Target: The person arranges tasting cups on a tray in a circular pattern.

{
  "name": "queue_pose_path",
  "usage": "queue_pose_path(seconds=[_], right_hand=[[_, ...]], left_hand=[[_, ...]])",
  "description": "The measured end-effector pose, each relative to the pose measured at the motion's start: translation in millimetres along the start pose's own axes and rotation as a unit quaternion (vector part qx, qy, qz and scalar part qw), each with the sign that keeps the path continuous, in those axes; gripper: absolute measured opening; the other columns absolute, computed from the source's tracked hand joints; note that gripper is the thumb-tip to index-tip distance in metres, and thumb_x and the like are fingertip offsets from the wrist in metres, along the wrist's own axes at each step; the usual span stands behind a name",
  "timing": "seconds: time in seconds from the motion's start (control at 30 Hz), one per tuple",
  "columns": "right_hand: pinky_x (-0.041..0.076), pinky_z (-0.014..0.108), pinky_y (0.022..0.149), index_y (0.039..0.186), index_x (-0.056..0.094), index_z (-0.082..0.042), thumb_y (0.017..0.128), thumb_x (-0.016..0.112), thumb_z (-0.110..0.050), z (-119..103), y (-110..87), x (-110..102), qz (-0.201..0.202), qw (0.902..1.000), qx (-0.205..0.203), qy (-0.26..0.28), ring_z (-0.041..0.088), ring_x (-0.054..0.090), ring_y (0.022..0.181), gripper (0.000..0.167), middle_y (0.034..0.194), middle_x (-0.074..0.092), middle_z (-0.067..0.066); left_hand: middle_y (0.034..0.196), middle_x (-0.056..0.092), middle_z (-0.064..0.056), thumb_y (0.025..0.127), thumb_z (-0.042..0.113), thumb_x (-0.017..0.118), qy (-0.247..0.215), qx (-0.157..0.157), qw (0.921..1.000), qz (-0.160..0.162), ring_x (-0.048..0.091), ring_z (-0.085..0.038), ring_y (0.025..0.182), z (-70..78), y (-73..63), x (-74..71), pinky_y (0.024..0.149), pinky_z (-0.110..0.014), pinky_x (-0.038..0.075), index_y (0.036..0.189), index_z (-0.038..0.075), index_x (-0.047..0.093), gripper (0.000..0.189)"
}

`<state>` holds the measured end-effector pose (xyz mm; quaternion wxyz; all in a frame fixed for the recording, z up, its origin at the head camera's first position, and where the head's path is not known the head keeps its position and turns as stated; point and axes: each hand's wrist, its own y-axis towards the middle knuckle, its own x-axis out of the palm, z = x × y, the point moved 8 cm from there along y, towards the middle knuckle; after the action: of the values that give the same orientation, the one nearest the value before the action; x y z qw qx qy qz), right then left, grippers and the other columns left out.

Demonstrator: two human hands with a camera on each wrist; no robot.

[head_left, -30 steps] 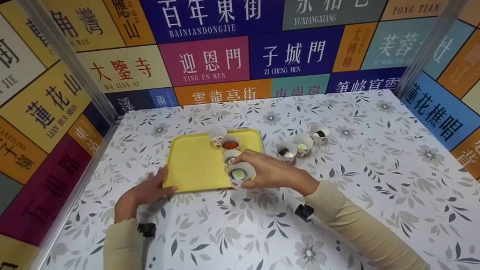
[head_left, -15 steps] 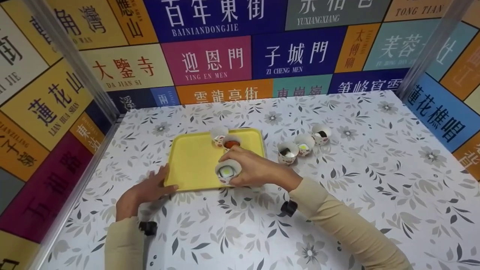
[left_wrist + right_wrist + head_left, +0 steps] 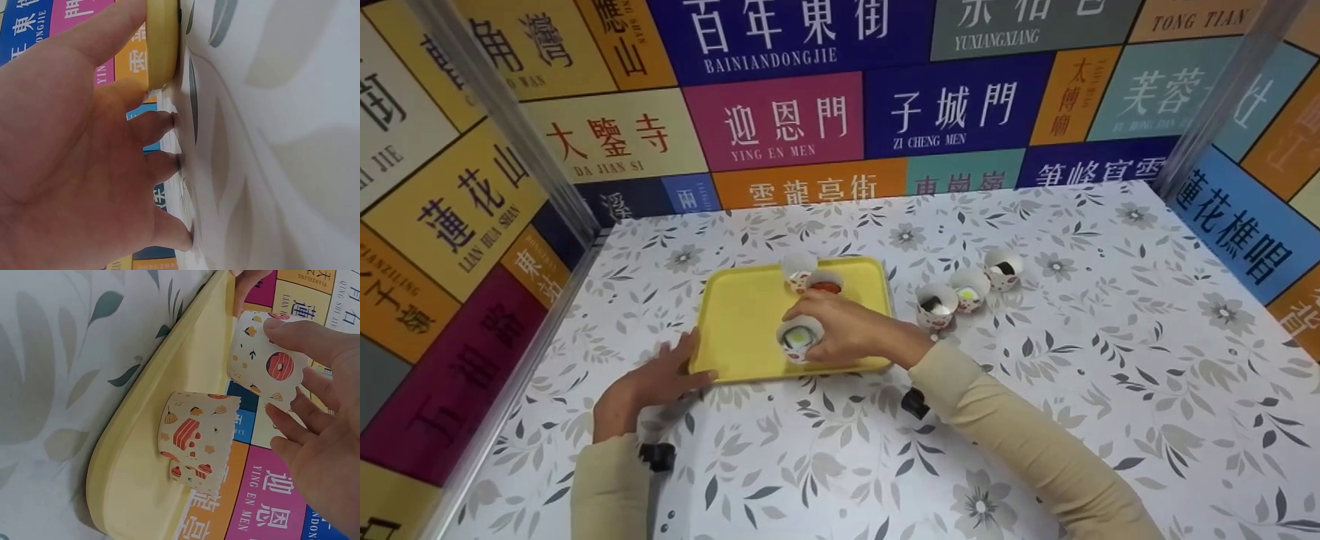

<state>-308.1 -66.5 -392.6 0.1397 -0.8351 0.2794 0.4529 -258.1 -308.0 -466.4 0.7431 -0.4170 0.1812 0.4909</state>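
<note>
My right hand [image 3: 851,330] holds a patterned paper baking cup [image 3: 799,339] over the yellow tray [image 3: 735,319]. Inside that cup lies a round piece with a dark ring and a yellow-green centre, like a sushi roll. In the right wrist view, thumb and fingers grip the cup's sides. My left hand [image 3: 656,379] touches the tray's near left corner with fingers spread. Toward the tray's back stand a cup with orange-red filling [image 3: 825,286] and a whitish cup [image 3: 799,274]. Another cup [image 3: 197,430] shows on the tray in the right wrist view; my right hand hides it from the head view.
Right of the tray, three more paper cups stand in a slanted row: a near cup [image 3: 936,306], a middle cup [image 3: 969,290] and a far cup [image 3: 1003,271]. The floral tabletop [image 3: 1080,390] ends at a colourful lettered wall [image 3: 780,124].
My right hand has carried its cup leftward, from the tray's right front toward the middle, away from the cup it stood beside. The left hand stays at the tray corner.
</note>
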Motion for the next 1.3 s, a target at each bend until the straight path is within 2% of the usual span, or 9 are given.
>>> queue_pose_path(seconds=[0.3,0.57,0.83,0.97,1.13,1.3], right_hand=[[0.037,0.041,0.118,0.136,0.06,-0.01,0.084,0.081,-0.023,9,11.7,5,-0.01,0.9985,0.035,-0.041,0.026,0.043,0.141,0.058,0.143,0.055,0.008],[0.021,0.044,0.127,0.135,0.062,-0.011,0.082,0.082,-0.023,9,18.2,11,-0.012,0.9977,0.035,-0.057,0.025,0.041,0.143,0.057,0.141,0.057,0.007],[0.017,0.044,0.128,0.135,0.061,-0.01,0.082,0.082,-0.027,10,22.0,19,-0.011,0.9959,0.034,-0.083,0.025,0.049,0.136,0.059,0.136,0.06,0.008],[0.014,0.043,0.129,0.137,0.06,-0.011,0.084,0.081,-0.031,11,21.1,21,-0.018,0.9949,0.043,-0.09,0.024,0.048,0.137,0.061,0.138,0.06,0.007],[0.014,0.044,0.129,0.142,0.055,-0.011,0.085,0.079,-0.032,11,17.9,20,-0.018,0.9951,0.036,-0.09,0.024,0.044,0.141,0.065,0.142,0.057,0.008],[0.024,0.045,0.125,0.144,0.053,-0.01,0.082,0.084,-0.031,9,10.8,10,-0.006,0.9969,0.027,-0.074,0.027,0.04,0.144,0.072,0.147,0.052,0.01]], left_hand=[[0.168,-0.012,-0.017,0.093,0.061,0.059,0.009,-0.025,0.9996,0.007,-0.019,-0.043,0.153,-3.2,1.0,-1.0,0.119,-0.07,-0.005,0.162,0.024,-0.005,0.102],[0.169,-0.013,-0.016,0.093,0.063,0.058,0.014,-0.039,0.9991,0.009,-0.019,-0.041,0.154,-3.6,2.6,-2.7,0.12,-0.069,-0.005,0.162,0.028,-0.004,0.099],[0.167,-0.015,-0.021,0.096,0.052,0.061,-0.007,0.011,0.9999,-0.005,-0.024,-0.046,0.15,0.9,1.4,-0.9,0.119,-0.07,-0.006,0.161,0.013,-0.009,0.104],[0.167,-0.014,-0.02,0.096,0.052,0.061,-0.009,0.016,0.9998,-0.004,-0.024,-0.046,0.15,1.7,1.2,-1.4,0.119,-0.07,-0.006,0.161,0.013,-0.009,0.103],[0.168,-0.012,-0.018,0.095,0.054,0.061,-0.001,0.006,1.0,0.0,-0.022,-0.045,0.151,0.6,1.8,-1.5,0.119,-0.07,-0.005,0.161,0.015,-0.008,0.103],[0.168,-0.013,-0.018,0.095,0.054,0.061,-0.001,0.007,1.0,0.0,-0.023,-0.046,0.151,0.0,1.4,-1.6,0.119,-0.071,-0.006,0.161,0.016,-0.008,0.104]])
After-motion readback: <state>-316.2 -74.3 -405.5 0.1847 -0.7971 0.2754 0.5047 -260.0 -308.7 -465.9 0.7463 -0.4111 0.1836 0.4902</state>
